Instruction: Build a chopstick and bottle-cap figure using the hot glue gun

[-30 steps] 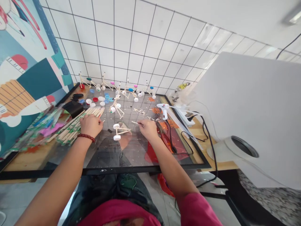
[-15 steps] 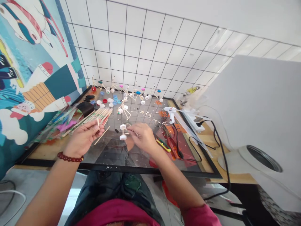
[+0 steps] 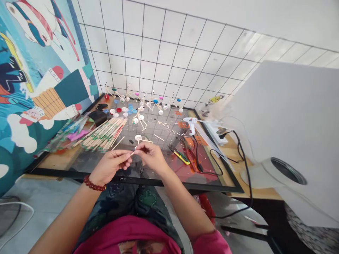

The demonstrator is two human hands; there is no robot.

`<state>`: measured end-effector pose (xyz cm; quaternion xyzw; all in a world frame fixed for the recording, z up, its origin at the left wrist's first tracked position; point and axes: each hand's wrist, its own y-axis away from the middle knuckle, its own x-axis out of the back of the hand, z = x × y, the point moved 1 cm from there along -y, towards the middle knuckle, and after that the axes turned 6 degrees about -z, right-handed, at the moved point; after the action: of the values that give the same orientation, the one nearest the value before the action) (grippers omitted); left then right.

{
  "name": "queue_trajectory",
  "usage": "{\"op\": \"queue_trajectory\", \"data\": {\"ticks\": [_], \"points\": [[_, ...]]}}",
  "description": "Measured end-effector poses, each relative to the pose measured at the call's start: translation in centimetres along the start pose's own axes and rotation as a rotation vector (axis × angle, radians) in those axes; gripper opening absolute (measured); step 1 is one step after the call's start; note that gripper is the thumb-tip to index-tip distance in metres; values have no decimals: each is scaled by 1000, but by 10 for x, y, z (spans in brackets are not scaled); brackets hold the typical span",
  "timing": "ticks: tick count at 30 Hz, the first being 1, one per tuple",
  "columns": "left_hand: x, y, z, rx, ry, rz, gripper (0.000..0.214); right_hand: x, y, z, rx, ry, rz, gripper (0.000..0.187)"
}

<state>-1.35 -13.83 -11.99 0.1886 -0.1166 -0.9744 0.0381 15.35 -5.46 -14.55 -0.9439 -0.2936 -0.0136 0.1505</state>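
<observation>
At centre, a wheeled stick frame (image 3: 138, 137) lies on the tabletop (image 3: 87, 162), partly behind the right hand (image 3: 152, 157). Left of centre, a stick bundle (image 3: 106, 134) lies before bottle caps (image 3: 125, 114). Right of centre, a glue gun (image 3: 191, 124) sits behind a cutter (image 3: 182, 157). Stick models (image 3: 155, 101) stand along the back, upper centre.

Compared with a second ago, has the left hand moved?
Yes: the left hand has left the stick pile, moving right and toward the table's near edge.

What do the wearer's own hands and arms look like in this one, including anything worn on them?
Both the left hand and the right hand are gloveless, with bare forearms. A bracelet of round, dark red beads circles the left wrist; the right wrist is bare. The right arm shows a short magenta sleeve; the left sleeve is out of view.
</observation>
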Motion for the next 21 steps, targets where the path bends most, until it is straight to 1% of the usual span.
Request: {"op": "queue_trajectory", "data": {"ticks": [3, 5, 6, 8, 10, 11, 12, 14, 15, 16, 17, 18, 19, 20, 21], "points": [[0, 3, -6, -103, 166, 123, 34, 4, 10, -3, -93, -110, 146, 39], [-6, 5, -16, -157, 252, 204, 40, 0, 17, -4, -130, -187, 236, 37], [-11, 6, -23, -169, 266, 220, 43, -4, 20, -5, -141, -223, 264, 36], [-25, 7, -36, -189, 262, 204, 43, -14, 25, -5, -158, -268, 289, 34], [-34, 7, -43, -273, 271, 193, 37, -22, 32, -7, -170, -249, 265, 32], [-34, 6, -42, -336, 281, 199, 36, -23, 37, -9, -166, -200, 241, 32], [-29, 5, -38, -404, 291, 213, 36, -22, 43, -11, -152, -126, 221, 31], [-8, 1, -21, -517, 263, 257, 38, -13, 59, -18, -106, 58, 189, 32], [7, -3, -9, -550, 208, 295, 37, -5, 68, -22, -79, 139, 183, 35], [24, -8, 4, -577, 78, 353, 33, 4, 77, -25, -63, 190, 159, 42], [40, -13, 17, -578, -135, 426, 27, 14, 86, -27, -49, 223, 138, 52], [53, -20, 29, -511, -458, 478, 25, 23, 94, -28, -32, 265, 150, 57], [62, -27, 39, -400, -801, 503, 29, 32, 100, -28, -8, 326, 177, 57], [68, -35, 47, -342, -933, 501, 27, 40, 106, -27, 21, 397, 222, 56], [70, -42, 52, -285, -1059, 479, 27, 47, 110, -25, 56, 479, 276, 53]]}}
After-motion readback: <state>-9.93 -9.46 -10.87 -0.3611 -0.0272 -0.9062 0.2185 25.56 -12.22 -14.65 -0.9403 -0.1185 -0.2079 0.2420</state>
